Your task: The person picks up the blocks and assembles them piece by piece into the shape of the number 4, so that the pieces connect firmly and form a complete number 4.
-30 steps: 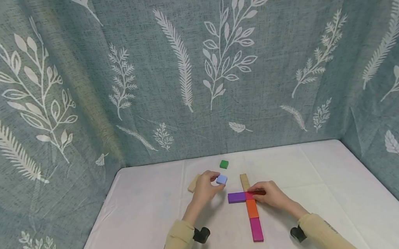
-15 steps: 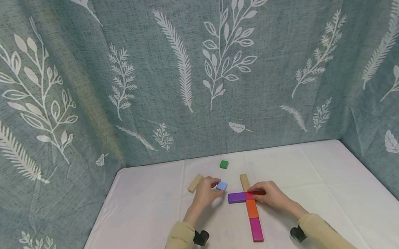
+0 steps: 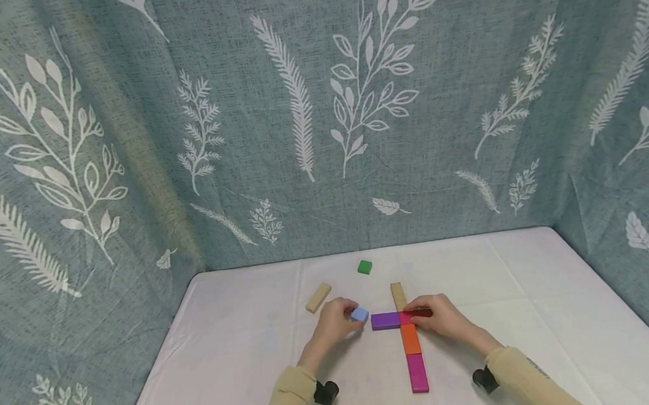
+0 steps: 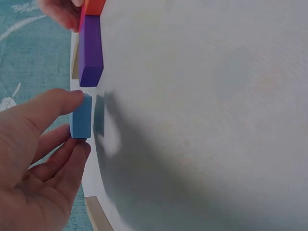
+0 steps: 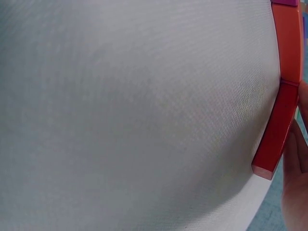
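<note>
My left hand (image 3: 334, 324) pinches a small light blue block (image 4: 81, 117) between thumb and fingertips, just above the cloth. A narrow gap separates that block from the left end of a purple block (image 3: 385, 321). My right hand (image 3: 442, 316) pinches a red block (image 5: 275, 132), thumb and fingers on either long side of it. The red block meets the purple block at its left. An orange block (image 3: 410, 339) and then a magenta block (image 3: 417, 373) run toward me. A plain wooden block (image 3: 398, 296) points away on the far side, forming a cross.
A loose plain wooden block (image 3: 318, 298) lies behind my left hand. Farther back sits a small green block (image 3: 365, 267). White cloth covers the table (image 3: 222, 350), and a leaf-patterned teal curtain (image 3: 319, 133) stands around its back and sides.
My left hand has brought the light blue block nearer to me, level with the purple block's left end. The loose wooden block behind it now shows fully. My right hand stays in place.
</note>
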A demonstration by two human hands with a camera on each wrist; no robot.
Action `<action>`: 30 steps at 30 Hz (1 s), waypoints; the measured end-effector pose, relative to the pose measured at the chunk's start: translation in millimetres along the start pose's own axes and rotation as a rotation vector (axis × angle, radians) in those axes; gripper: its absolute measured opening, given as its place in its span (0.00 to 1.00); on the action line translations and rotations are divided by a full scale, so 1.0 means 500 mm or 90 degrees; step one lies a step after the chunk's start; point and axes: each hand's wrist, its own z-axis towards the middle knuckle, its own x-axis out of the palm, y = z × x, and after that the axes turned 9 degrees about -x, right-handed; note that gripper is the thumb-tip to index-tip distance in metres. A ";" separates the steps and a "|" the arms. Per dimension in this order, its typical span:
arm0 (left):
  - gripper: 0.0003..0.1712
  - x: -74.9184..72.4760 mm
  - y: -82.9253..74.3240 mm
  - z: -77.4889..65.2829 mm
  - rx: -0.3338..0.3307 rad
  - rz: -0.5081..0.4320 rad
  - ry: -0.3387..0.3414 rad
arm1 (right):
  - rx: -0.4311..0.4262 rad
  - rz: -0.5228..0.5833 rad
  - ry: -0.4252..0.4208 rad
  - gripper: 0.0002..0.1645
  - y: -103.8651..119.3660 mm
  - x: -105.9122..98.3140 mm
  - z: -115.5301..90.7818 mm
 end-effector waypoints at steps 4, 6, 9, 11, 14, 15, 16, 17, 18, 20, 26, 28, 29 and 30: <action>0.21 0.006 0.002 0.000 -0.007 0.003 0.008 | 0.007 0.002 0.003 0.14 0.000 0.000 0.001; 0.21 0.009 0.004 0.001 -0.006 0.008 0.007 | 0.005 0.001 0.003 0.14 -0.001 0.000 0.001; 0.21 0.011 0.004 0.000 -0.006 0.012 0.007 | 0.006 0.001 0.002 0.14 0.000 0.000 0.001; 0.20 0.013 0.004 0.000 -0.007 0.014 0.008 | 0.007 0.003 0.000 0.14 0.000 0.000 0.001; 0.20 0.016 0.004 0.000 -0.009 0.012 0.005 | 0.003 -0.001 -0.001 0.14 -0.001 0.000 0.001; 0.20 0.017 0.004 0.000 -0.007 0.012 0.003 | 0.004 -0.001 -0.001 0.14 -0.002 0.000 0.001; 0.20 0.018 0.005 -0.001 -0.007 0.011 0.002 | 0.003 -0.001 -0.001 0.14 -0.003 0.000 0.001; 0.19 0.018 0.004 -0.002 -0.007 0.011 0.001 | 0.003 -0.003 0.000 0.14 -0.003 0.000 0.001; 0.19 0.019 0.005 -0.002 -0.007 0.010 0.000 | 0.002 -0.004 0.001 0.14 -0.003 0.001 0.000; 0.20 0.020 0.005 -0.003 -0.009 0.011 0.000 | 0.005 0.001 0.000 0.14 -0.002 0.001 0.000; 0.20 0.021 0.003 -0.005 -0.016 0.009 0.001 | -0.042 0.003 -0.017 0.13 -0.005 0.002 -0.003; 0.20 0.020 0.002 -0.005 -0.016 0.009 0.000 | -0.053 0.002 -0.023 0.12 -0.007 0.003 -0.003; 0.20 0.020 0.002 -0.005 -0.015 0.009 0.000 | -0.058 0.000 -0.025 0.12 -0.008 0.003 -0.003; 0.20 0.020 0.001 -0.005 -0.015 0.011 -0.001 | -0.053 -0.001 -0.023 0.12 -0.008 0.002 -0.003</action>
